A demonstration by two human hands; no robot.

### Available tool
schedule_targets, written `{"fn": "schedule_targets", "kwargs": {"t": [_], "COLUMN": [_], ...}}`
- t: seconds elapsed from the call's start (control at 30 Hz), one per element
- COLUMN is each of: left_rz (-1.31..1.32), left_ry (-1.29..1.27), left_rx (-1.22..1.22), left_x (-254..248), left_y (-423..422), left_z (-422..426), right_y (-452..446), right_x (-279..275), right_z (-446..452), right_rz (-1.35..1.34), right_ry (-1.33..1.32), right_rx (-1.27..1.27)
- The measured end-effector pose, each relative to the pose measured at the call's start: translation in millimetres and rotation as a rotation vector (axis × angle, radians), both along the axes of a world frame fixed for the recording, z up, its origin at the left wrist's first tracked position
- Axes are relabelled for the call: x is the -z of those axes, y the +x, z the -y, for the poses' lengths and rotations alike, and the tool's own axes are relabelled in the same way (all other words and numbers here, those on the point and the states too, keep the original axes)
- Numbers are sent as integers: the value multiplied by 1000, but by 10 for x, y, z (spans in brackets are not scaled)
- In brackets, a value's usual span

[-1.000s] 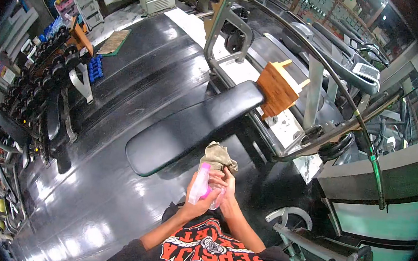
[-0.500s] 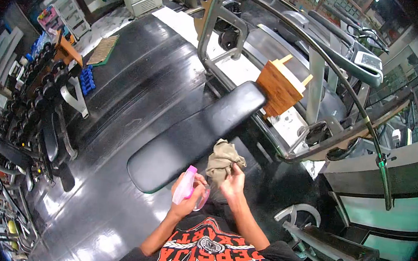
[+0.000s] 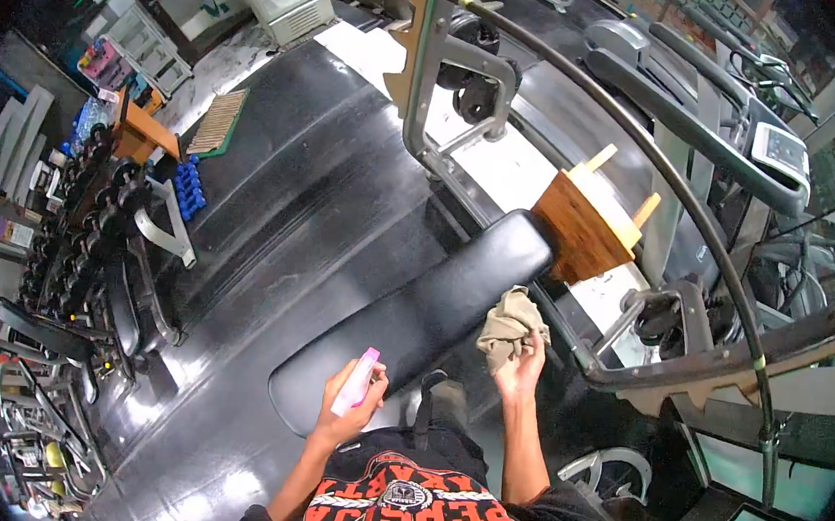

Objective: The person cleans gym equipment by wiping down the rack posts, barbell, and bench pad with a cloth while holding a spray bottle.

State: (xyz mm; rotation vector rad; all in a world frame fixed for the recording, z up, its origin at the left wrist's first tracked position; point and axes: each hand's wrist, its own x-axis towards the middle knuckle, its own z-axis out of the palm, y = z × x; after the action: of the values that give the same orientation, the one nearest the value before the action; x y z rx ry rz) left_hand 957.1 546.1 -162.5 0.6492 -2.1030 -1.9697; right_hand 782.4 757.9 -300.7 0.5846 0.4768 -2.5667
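A pink-topped spray bottle [image 3: 355, 383] is gripped in my left hand [image 3: 341, 406], over the near end of the black padded bench [image 3: 413, 305]. My right hand [image 3: 520, 369] pinches a crumpled beige cloth [image 3: 511, 332] that hangs just right of the bench. The two hands are apart. Beyond the far end of the bench stands a wooden stool or box [image 3: 583, 231], tilted in view. My fingers hide the lower part of the bottle.
A metal rack frame with a long barbell [image 3: 641, 136] crosses the right side. Treadmills [image 3: 692, 126] stand behind it. Dumbbells [image 3: 89, 229] fill a rack at the left, with blue weights [image 3: 188, 188] nearby. A wheel-like metal part [image 3: 608, 472] is at the lower right.
My hands have separated. The right one has moved right with the cloth, while the left has shifted left and down with the bottle. The camera view has also shifted.
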Motion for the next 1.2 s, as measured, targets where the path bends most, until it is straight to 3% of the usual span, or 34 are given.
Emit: {"fn": "schedule_targets", "kwargs": {"t": [0.53, 0.63, 0.77, 0.87, 1.0, 1.03, 1.13, 1.2], "left_rz": [49, -11, -18, 31, 83, 78, 62, 112], "left_ry": [-25, 97, 112, 114, 149, 229, 184, 214], "left_rx": [-59, -83, 89, 318, 587, 624, 733, 736], "left_x": [22, -16, 223, 365, 800, 954, 1341, 1441], "left_y": [-496, -764, -1173, -1491, -1980, -2063, -2250, -2346], "left_z": [822, 1018, 1360, 1603, 1855, 1881, 1881, 1779], "right_y": [-238, -176, -36, 120, 323, 404, 505, 554], "right_x": [-191, -271, -261, -254, -271, -253, -136, 90], "right_z": [180, 213, 163, 192, 509, 595, 929, 1105], "right_rz": [133, 120, 98, 50, 29, 180, 102, 326], "right_ry": [120, 165, 196, 174, 345, 397, 323, 390], "right_rx": [193, 269, 328, 474, 714, 782, 793, 848]}}
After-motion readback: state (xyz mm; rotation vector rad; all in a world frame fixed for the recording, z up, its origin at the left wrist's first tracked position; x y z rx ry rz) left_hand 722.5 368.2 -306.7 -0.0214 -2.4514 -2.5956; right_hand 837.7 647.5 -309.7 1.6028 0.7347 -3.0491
